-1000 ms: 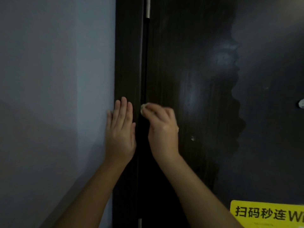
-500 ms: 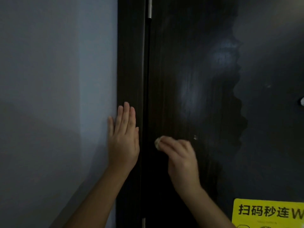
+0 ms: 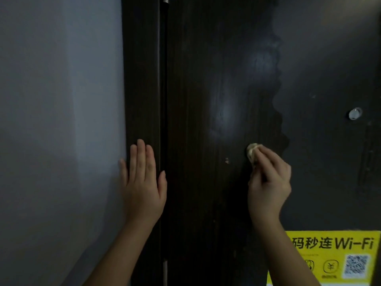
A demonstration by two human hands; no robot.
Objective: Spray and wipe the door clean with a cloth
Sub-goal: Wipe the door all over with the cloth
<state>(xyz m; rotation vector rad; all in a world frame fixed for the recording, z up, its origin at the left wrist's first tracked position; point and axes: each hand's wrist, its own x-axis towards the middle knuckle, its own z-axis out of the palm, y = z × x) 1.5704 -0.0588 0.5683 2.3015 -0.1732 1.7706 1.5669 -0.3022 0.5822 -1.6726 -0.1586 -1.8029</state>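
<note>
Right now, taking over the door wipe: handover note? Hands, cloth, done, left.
Left hand: rests flat, fingers straight, on the dark door frame beside the grey wall.
Right hand: pinches a small pale wadded cloth against the dark wood-grain door.
Done: the darker strip left of the wavy edge looks wiped.
Left: the duller panel to the right, above the yellow Wi-Fi sticker. Spray bottle not in view.

Our left hand (image 3: 144,182) lies flat at lower centre-left of the frame, fingers straight and pointing up. Our right hand (image 3: 269,182), right of centre, curls its fingers round a small wadded cloth (image 3: 251,152). Both forearms rise from the bottom edge.
</note>
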